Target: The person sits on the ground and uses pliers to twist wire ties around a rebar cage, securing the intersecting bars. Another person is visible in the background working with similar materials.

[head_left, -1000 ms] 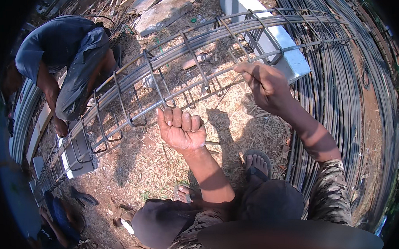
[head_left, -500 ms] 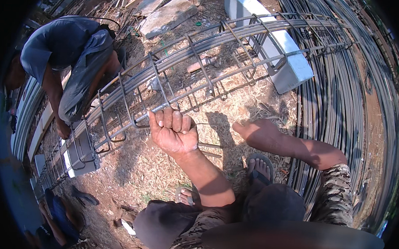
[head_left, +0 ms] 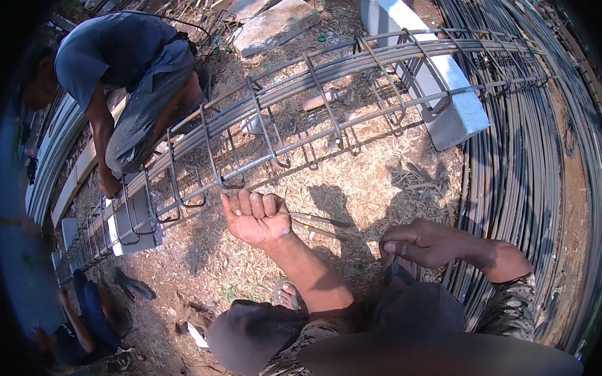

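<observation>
My left hand (head_left: pixel 256 218) is closed in a fist, palm side up, just on the near side of a long rebar cage (head_left: pixel 276 151). What lies inside its fingers is hidden. Beside that wrist, two slim dark bars (head_left: pixel 321 220) stick out to the right like tool handles; whether the fist grips them I cannot tell. Further right and nearer to me, my right hand (head_left: pixel 425 244) is closed, thumb pressed against the fingers. Anything it pinches is too small to make out. The cage has lengthwise bars with bent square stirrups (head_left: pixel 328 98) around them.
Pale concrete blocks (head_left: pixel 462 119) support the cage at right and left. Long steel bars (head_left: pixel 516 177) lie along the right. A co-worker (head_left: pixel 118 59) crouches at the cage's left, and another person (head_left: pixel 87 320) is at lower left. Broken slabs (head_left: pixel 278 29) lie beyond.
My right hand has drawn back toward me and its fingers now show closed. My left fist has come slightly away from the cage's near edge. The whole view has shifted a little.
</observation>
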The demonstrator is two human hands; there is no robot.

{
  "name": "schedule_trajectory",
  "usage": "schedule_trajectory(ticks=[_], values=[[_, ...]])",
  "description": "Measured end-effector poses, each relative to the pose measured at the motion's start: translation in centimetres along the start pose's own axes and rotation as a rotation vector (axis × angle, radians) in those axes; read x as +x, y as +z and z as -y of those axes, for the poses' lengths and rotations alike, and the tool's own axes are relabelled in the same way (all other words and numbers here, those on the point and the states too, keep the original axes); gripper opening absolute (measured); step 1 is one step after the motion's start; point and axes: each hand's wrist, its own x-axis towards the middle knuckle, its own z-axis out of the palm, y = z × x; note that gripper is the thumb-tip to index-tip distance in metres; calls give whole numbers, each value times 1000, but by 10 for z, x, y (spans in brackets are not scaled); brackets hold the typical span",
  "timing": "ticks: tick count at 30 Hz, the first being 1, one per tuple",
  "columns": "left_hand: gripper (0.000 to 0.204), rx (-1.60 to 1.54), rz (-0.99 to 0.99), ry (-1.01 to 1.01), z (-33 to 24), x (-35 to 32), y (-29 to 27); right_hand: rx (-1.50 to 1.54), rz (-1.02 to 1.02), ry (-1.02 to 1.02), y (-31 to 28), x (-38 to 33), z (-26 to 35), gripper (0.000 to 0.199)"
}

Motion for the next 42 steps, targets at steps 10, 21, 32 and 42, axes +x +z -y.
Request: schedule_trajectory(ticks=[10, 21, 32, 42], values=[[36, 458, -354, -45, 88, 10, 9, -374, -598, -85, 17, 34, -3, 32], [48, 209, -1, -269, 80, -9, 22, -720, -548, -17, -41, 23, 114, 20], [50, -47, -66, -291, 73, -11, 4, -569, -383, 30, -32, 34, 87, 28], [49, -167, 34, -368, 85, -11, 12, -260, -1051, -388, -74, 13, 43, 32]])
